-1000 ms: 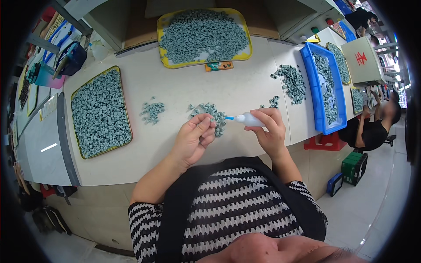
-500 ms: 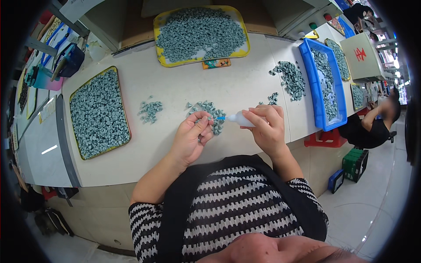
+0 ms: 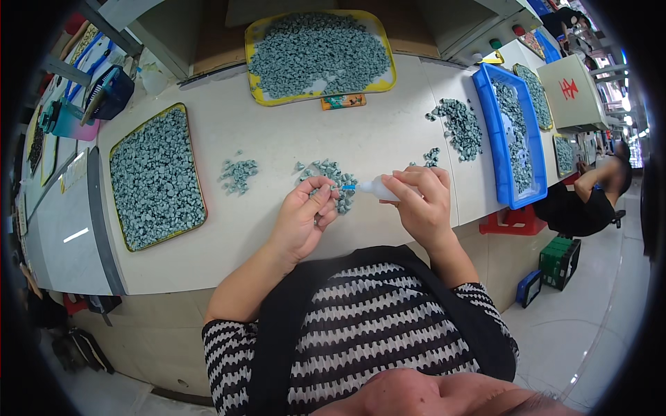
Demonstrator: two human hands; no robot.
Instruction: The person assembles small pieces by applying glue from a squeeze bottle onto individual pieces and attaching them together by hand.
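The left hand (image 3: pixel 305 213) was closed in a pinch, thumb against forefinger with the other fingers curled; whatever it gripped was too small to make out. The right hand (image 3: pixel 424 206) was wrapped partway around a white bottle (image 3: pixel 386 188), held on its side, apparently so that its blue nozzle (image 3: pixel 349 187) met the left fingertips. Both hands were held close together over the counter (image 3: pixel 374 139), seemingly to keep nozzle and pinch aligned.

Just beyond the left fingertips, partly hidden by them, lay a pile (image 3: pixel 326 168) of grey-green pieces, probably spread there for easy picking. A smaller cluster (image 3: pixel 239 177) lay left of the left hand, and farther left a full tray (image 3: pixel 166 236) stood apart from it.

Past the right hand were two loose heaps, a small one (image 3: pixel 431 158) near and a larger one (image 3: pixel 463 132) farther out, then a blue bin (image 3: pixel 498 149). Well ahead of both hands stood a yellow-rimmed tray (image 3: pixel 259 94), likely set back to leave working room, with an orange packet (image 3: pixel 343 102) at its near edge.
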